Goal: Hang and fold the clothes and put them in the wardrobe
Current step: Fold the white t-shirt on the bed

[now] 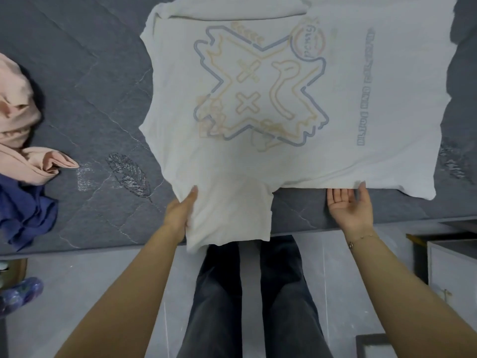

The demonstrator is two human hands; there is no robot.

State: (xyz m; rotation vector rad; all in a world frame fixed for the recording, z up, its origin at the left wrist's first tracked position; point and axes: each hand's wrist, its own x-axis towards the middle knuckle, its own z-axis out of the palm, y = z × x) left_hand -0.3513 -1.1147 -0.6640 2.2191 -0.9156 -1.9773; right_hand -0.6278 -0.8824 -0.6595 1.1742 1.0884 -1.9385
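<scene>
Flat on bed: white T-shirt, soft, light, limp | left hand grips sleeve | right hand fingers relaxed, holding nothing; grasp hem edge.

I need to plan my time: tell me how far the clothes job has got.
Nothing looks finished. In hand: the white printed T-shirt lies spread on the grey bed; the left hand grips its sleeve, the right hand touches its edge. Left: the pink garment and blue garment, still crumpled.
</scene>
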